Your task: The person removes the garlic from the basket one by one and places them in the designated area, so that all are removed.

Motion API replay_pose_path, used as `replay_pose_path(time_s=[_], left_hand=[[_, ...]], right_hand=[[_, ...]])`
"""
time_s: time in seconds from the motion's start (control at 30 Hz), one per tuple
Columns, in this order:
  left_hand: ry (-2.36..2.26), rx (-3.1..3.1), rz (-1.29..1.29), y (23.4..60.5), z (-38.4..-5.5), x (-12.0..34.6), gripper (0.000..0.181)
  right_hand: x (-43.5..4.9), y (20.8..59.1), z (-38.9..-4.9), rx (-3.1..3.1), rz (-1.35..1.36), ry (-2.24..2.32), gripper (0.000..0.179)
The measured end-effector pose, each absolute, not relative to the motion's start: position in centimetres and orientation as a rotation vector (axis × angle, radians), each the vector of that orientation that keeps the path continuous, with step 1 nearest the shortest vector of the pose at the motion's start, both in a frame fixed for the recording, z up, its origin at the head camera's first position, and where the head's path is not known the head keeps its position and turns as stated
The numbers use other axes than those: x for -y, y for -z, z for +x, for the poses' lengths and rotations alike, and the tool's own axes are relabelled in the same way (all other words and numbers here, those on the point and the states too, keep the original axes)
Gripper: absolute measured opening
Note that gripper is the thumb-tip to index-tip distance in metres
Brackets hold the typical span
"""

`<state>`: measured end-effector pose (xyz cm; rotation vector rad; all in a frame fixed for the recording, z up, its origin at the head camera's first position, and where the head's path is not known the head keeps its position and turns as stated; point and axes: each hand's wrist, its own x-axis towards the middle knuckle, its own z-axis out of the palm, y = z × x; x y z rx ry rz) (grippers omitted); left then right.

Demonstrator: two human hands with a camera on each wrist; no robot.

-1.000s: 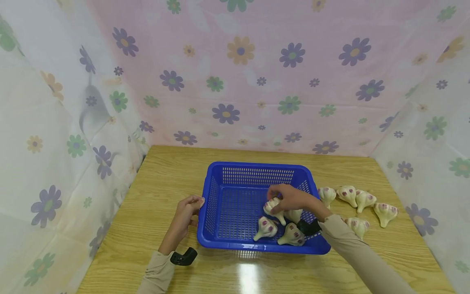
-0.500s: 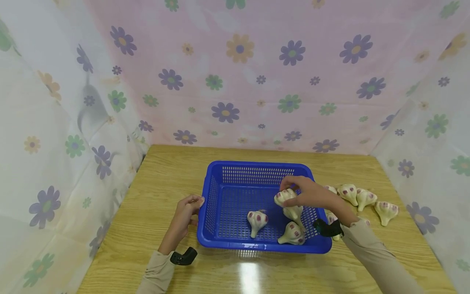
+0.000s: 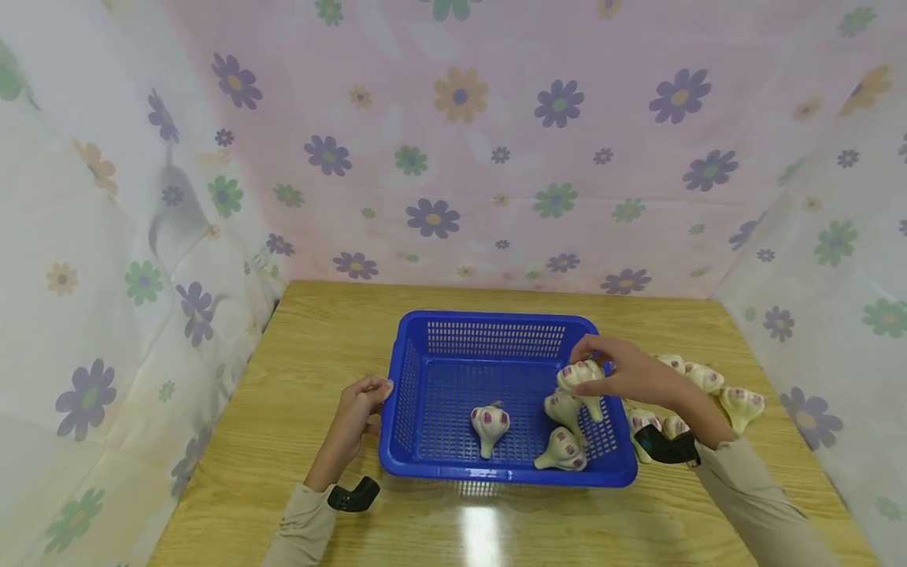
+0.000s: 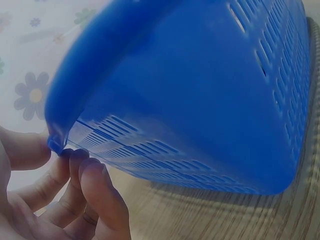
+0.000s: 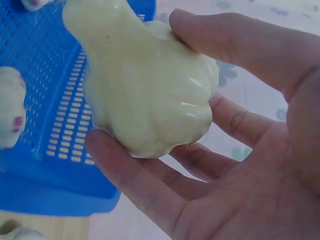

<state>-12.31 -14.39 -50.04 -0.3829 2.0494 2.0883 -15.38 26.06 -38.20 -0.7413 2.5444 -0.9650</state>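
A blue perforated plastic basket (image 3: 489, 475) stands on the wooden table. My left hand (image 3: 357, 409) pinches its left rim between thumb and fingers; in the left wrist view the thumb is above the rim (image 4: 75, 75) and the curled fingertips are under it. Over the basket's right side, my right hand (image 3: 627, 374) holds a garlic bulb (image 3: 579, 376). Thumb and fingers wrap round this pale bulb (image 5: 150, 85) in the right wrist view, its stem pointing away from the palm. Below it in the basket lie three more garlic bulbs, one apart (image 3: 490, 425) and two at the right (image 3: 564, 450).
Several garlic bulbs (image 3: 741, 405) lie on the table (image 3: 772, 480) to the right of the basket, some partly hidden by the right forearm. A flowered cloth (image 3: 496, 157) hangs behind the table and along both sides.
My right hand has lifted a garlic bulb from the basket's middle and moved it right, toward the right rim. One bulb in the basket has shifted slightly left. The left hand stays put.
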Motion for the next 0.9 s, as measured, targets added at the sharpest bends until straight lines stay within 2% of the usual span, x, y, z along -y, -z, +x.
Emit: replay_pose_path(time_s=[0.9], left_hand=[[-2.106, -2.010, -0.439, 49.9, -12.5, 14.3, 0.015]], right_hand=[[-33.1, 37.8, -13.6, -2.715, -0.562, 0.970, 0.029]])
